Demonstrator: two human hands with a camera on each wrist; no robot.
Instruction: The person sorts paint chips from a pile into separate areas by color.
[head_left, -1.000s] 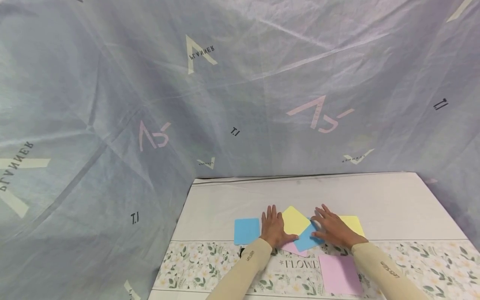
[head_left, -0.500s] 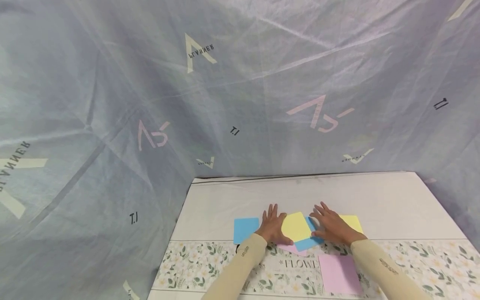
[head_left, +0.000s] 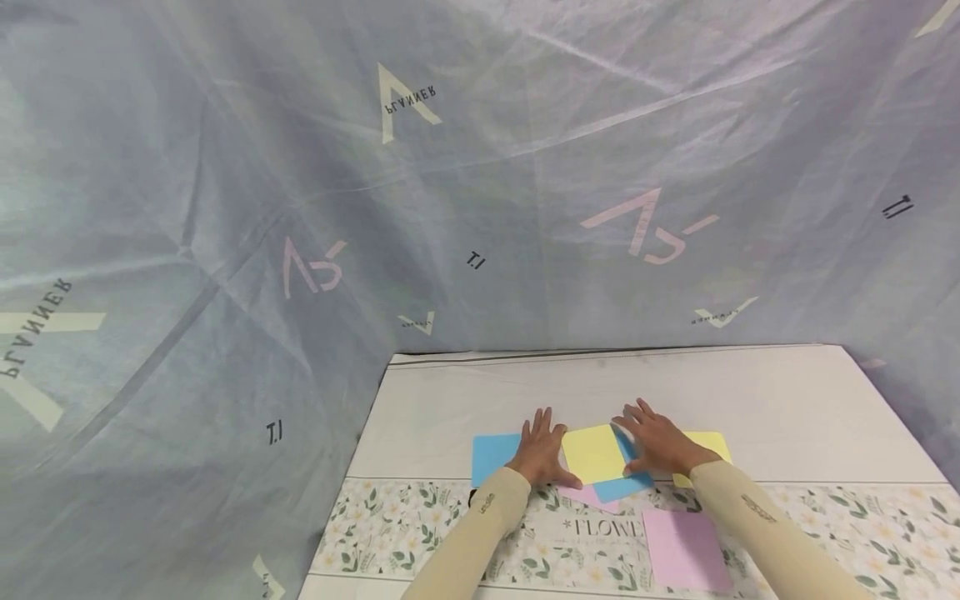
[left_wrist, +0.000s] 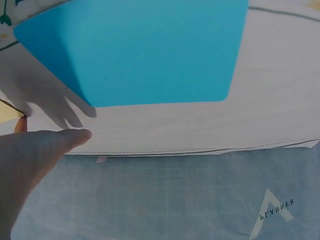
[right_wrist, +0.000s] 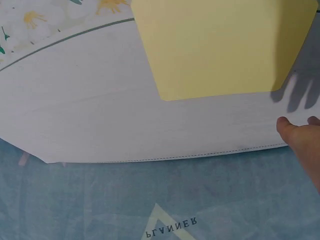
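Observation:
A yellow paper square lies over a blue square, with part of a pink square showing beneath, in the head view. My left hand, fingers spread, has its index fingertip and thumb at the yellow square's left edge. On the opposite side my right hand reaches its fingertips to the yellow square's upper right corner, its thumb down by the blue square. The left wrist view shows a fingertip right at a yellow corner. Only part of my right hand shows in the right wrist view.
Another blue square lies left of my left hand, partly covered by it. A second yellow square sits behind my right wrist, and a pink square lies nearer me. Grey printed fabric rises behind the table's white cloth.
The upper yellow square has turned from a diamond pose to nearly straight, its edges closer to level. My left hand has shifted slightly left; the right fingertips have come to the yellow square's corner.

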